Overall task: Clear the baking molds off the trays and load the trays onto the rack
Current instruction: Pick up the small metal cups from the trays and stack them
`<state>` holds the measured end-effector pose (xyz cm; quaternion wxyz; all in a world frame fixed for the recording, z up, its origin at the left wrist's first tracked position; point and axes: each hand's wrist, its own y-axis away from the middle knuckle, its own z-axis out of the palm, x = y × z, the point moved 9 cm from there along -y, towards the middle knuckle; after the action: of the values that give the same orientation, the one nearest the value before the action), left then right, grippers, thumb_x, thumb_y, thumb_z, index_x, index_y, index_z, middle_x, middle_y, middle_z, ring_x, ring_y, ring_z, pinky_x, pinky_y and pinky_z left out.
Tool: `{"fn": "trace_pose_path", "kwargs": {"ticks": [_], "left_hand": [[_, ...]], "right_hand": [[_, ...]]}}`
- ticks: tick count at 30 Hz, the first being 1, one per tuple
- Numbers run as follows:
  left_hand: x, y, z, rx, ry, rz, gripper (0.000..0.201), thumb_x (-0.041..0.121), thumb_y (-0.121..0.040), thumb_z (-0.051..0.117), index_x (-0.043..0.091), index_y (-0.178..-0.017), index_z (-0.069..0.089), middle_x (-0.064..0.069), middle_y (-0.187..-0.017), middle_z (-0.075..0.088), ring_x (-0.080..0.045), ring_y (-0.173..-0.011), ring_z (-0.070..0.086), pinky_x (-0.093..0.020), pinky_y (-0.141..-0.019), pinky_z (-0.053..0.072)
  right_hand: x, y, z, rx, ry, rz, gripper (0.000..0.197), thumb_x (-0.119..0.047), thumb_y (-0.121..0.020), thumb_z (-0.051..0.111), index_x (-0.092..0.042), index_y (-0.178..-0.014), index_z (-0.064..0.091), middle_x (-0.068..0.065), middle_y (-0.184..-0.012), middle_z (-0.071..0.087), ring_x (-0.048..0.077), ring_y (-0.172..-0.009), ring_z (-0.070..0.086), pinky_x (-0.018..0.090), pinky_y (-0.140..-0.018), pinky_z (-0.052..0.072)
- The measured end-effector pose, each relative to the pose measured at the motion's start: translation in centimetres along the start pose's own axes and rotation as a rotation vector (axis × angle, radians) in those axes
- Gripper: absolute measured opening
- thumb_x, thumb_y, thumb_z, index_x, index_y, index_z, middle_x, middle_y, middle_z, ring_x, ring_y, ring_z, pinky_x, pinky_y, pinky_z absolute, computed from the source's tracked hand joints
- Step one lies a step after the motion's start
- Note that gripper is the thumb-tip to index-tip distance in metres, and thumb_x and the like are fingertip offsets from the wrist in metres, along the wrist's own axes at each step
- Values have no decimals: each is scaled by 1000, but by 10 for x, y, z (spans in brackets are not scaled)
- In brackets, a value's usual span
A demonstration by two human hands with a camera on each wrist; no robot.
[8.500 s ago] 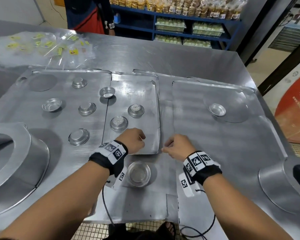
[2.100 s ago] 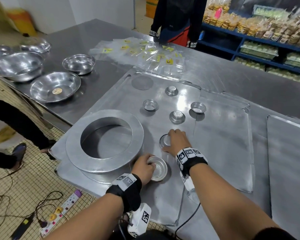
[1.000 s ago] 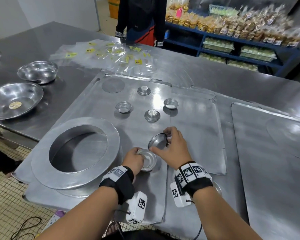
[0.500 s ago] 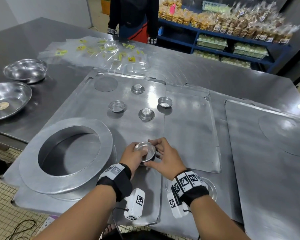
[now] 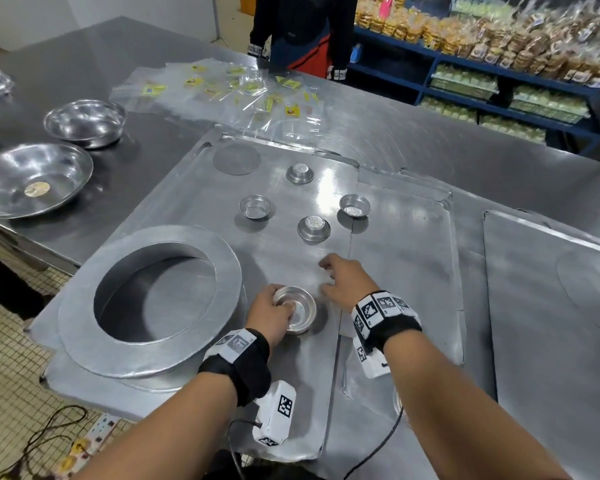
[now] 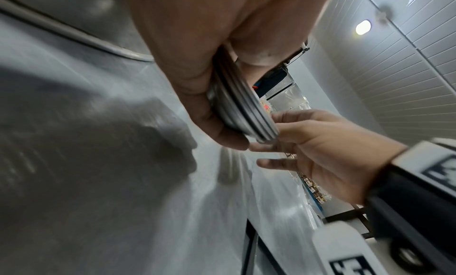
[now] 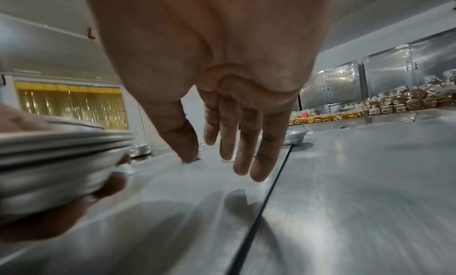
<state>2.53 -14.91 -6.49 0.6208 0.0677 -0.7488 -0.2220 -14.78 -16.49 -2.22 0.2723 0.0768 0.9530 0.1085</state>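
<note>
My left hand (image 5: 274,315) grips a nested stack of small round metal molds (image 5: 298,313), thumb inside the top one; the stacked rims (image 6: 243,111) show in the left wrist view, and again as the stack (image 7: 56,162). My right hand (image 5: 340,280) hovers just right of the stack, fingers (image 7: 243,142) relaxed and holding nothing. Farther on the tray (image 5: 281,258) lie several single molds: two upright (image 5: 255,206) (image 5: 355,206) and two upside down (image 5: 314,228) (image 5: 299,173).
A large metal ring pan (image 5: 153,299) sits left of my hands. A smaller tray (image 5: 402,258) overlaps at right, another tray (image 5: 551,306) beyond it. Steel bowls (image 5: 32,178) stand far left. Plastic bags (image 5: 229,88) and a standing person (image 5: 302,29) are at the table's far side.
My right hand set the picked-up mold into the stack held by my left hand, then let go and moved forward and to the right.
</note>
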Motion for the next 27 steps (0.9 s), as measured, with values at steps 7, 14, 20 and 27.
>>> {"fn": "trace_pose_path", "kwargs": {"ticks": [7, 14, 20, 27], "left_hand": [[-6, -4, -3, 21, -57, -3, 30, 15, -73, 60, 14, -102, 63, -4, -84, 67, -23, -78, 62, -37, -80, 53], [-6, -11, -8, 83, -70, 10, 22, -1, -88, 58, 10, -107, 62, -4, -86, 65, -19, -81, 61, -30, -79, 50], [-9, -11, -10, 107, -40, -3, 21, 4, -85, 59, 21, -96, 60, 0, -80, 65, -21, -79, 60, -39, -83, 53], [-14, -7, -9, 91, -18, -13, 22, 12, -76, 58, 18, -97, 63, -4, -83, 67, -24, -80, 63, -44, -84, 54]], "right_hand": [[1, -68, -11, 73, 244, 73, 55, -26, -87, 60, -8, -137, 44, 14, -128, 49, 35, -126, 39, 41, -100, 42], [12, -116, -16, 79, 307, 180, 72, -52, -84, 61, -8, -137, 39, 18, -138, 40, 39, -130, 32, 45, -102, 37], [8, -132, -18, 63, 403, 195, 71, -57, -80, 66, -11, -131, 46, 17, -135, 44, 36, -132, 32, 45, -103, 35], [-6, -117, -26, 160, 236, 97, 67, -47, -74, 77, -2, -116, 51, 17, -114, 58, 33, -109, 54, 32, -79, 43]]}}
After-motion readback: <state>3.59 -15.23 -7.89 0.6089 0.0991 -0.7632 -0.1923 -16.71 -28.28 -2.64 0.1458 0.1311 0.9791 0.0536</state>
